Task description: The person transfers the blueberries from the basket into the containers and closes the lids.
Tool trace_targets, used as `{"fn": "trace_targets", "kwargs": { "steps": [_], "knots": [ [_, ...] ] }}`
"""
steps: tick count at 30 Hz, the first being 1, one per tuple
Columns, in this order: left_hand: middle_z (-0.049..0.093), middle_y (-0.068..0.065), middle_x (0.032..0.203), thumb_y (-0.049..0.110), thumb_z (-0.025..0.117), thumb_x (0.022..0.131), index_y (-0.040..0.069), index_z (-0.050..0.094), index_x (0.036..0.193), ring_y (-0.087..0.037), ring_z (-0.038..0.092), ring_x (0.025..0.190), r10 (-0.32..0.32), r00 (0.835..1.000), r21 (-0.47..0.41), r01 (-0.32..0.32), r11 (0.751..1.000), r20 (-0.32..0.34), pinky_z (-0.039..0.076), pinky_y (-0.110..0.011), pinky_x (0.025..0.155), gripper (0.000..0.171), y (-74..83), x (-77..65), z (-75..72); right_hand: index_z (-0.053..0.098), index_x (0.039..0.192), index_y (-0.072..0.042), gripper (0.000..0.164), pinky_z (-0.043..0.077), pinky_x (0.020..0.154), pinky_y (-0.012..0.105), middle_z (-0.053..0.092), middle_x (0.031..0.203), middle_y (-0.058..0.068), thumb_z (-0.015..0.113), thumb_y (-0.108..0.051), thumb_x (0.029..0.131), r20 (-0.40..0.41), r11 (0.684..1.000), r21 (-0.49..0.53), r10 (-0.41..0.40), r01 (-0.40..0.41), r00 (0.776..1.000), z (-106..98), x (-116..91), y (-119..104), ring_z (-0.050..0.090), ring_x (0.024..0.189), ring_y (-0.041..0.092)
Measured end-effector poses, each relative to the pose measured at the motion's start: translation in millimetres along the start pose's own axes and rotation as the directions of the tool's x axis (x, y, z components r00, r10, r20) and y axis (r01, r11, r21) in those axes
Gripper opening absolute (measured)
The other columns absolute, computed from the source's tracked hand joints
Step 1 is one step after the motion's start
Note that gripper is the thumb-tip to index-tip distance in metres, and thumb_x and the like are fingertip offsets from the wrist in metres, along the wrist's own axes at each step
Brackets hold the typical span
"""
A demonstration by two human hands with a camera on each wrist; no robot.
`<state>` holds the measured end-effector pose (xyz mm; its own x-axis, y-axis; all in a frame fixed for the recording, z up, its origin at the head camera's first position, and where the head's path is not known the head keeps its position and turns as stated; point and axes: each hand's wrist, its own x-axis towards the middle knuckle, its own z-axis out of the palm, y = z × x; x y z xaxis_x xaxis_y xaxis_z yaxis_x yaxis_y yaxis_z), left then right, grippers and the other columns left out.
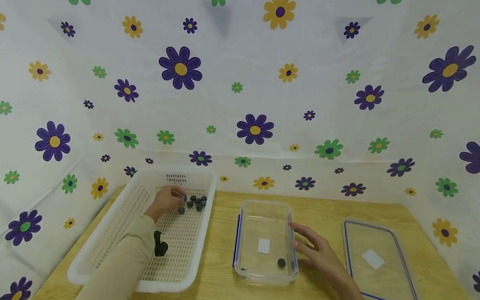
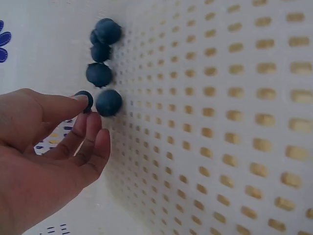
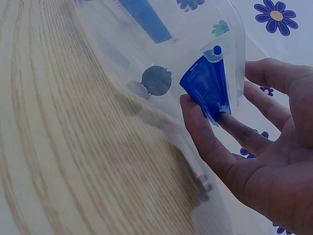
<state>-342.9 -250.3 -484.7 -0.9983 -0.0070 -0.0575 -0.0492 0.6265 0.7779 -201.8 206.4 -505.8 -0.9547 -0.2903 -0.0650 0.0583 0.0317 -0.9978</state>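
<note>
In the white basket [image 1: 193,275], my left hand [image 1: 166,201] pinches a blueberry [image 2: 86,101] between thumb and fingertips. Several more blueberries [image 1: 199,207] lie on the basket floor beside those fingertips, toward the far right corner. My right hand [image 1: 320,256] touches the right side of a clear plastic box [image 1: 263,277], its fingers spread at the blue latch [image 3: 210,85]. The box stands without its lid. Inside it, a blueberry [image 1: 281,262] rests near the front right corner, with other dark berries partly seen at its edges.
A clear lid [image 1: 381,264] with a blue seal lies flat on the wooden table [image 1: 226,241], right of the box. White cloth [image 1: 226,103] printed with flowers encloses the back and sides. A black camera [image 1: 160,244] sits on the left wrist.
</note>
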Motion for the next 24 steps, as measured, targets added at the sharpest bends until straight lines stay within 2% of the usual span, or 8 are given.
{"fn": "trace_targets", "kwargs": {
  "steps": [4, 8, 11, 14, 18, 24],
  "knots": [
    [0.066, -0.025, 0.112, 0.001, 0.067, 0.093, -0.006, 0.068, 0.115, -0.035, 0.067, 0.094, 0.011, 1.0, -0.064, -0.012, 0.998, -0.01, 0.06, -0.044, 0.078, 0.023, 10.8, -1.7, -9.3, 0.039, 0.158, -0.01, 0.058, 0.057, 0.091, 0.052, 0.023, 0.166, 0.018, 0.06, -0.022, 0.105, 0.023, 1.0, 0.012, -0.011, 0.011, 1.0, 0, 0, 0, 0.038, 0.141, 0.052],
    [0.066, -0.024, 0.114, 0.004, 0.067, 0.095, -0.005, 0.066, 0.12, -0.041, 0.066, 0.105, 0.009, 1.0, -0.118, -0.01, 0.993, -0.01, 0.057, -0.051, 0.091, 0.027, 28.9, -4.7, -18.3, 0.038, 0.158, -0.009, 0.058, 0.057, 0.091, 0.051, 0.021, 0.166, 0.018, 0.06, -0.021, 0.105, 0.031, 1.0, 0.009, -0.022, 0.021, 0.999, -1, 0, -2, 0.035, 0.142, 0.053],
    [0.065, -0.021, 0.112, 0.005, 0.066, 0.096, -0.005, 0.065, 0.122, -0.041, 0.065, 0.103, 0.034, 0.999, -0.15, -0.036, 0.988, -0.017, 0.055, -0.053, 0.095, 0.028, 44.4, -9.8, -22.9, 0.039, 0.157, -0.009, 0.058, 0.057, 0.091, 0.051, 0.022, 0.166, 0.019, 0.06, -0.021, 0.105, 0.023, 1.0, -0.004, -0.026, 0.026, 0.999, -2, 0, -3, 0.033, 0.143, 0.054],
    [0.064, -0.02, 0.112, 0.005, 0.066, 0.097, -0.004, 0.065, 0.122, -0.035, 0.065, 0.098, 0.079, 0.996, -0.17, -0.083, 0.982, -0.03, 0.054, -0.052, 0.096, 0.027, 60.0, -18.1, -25.1, 0.039, 0.157, -0.01, 0.057, 0.057, 0.09, 0.051, 0.023, 0.166, 0.019, 0.06, -0.022, 0.105, 0.021, 1.0, -0.012, -0.023, 0.023, 1.0, -2, 1, -3, 0.032, 0.143, 0.055],
    [0.063, -0.022, 0.116, 0.004, 0.065, 0.098, -0.005, 0.064, 0.122, -0.029, 0.064, 0.099, 0.145, 0.989, -0.214, -0.149, 0.965, -0.032, 0.057, -0.045, 0.093, 0.026, 79.6, -32.6, -24.5, 0.039, 0.158, -0.009, 0.058, 0.057, 0.091, 0.052, 0.023, 0.166, 0.019, 0.06, -0.021, 0.105, 0.02, 1.0, -0.013, -0.019, 0.019, 1.0, -2, 0, -3, 0.032, 0.143, 0.055],
    [0.062, -0.022, 0.121, 0.004, 0.066, 0.097, -0.002, 0.065, 0.123, -0.033, 0.065, 0.102, 0.219, 0.974, -0.272, -0.225, 0.936, -0.051, 0.056, -0.037, 0.092, 0.026, 105.8, -56.1, -20.8, 0.039, 0.158, -0.009, 0.058, 0.057, 0.09, 0.052, 0.022, 0.166, 0.02, 0.06, -0.021, 0.105, 0.02, 1.0, -0.006, -0.019, 0.019, 1.0, 0, -1, -3, 0.033, 0.143, 0.055]
  ]
}}
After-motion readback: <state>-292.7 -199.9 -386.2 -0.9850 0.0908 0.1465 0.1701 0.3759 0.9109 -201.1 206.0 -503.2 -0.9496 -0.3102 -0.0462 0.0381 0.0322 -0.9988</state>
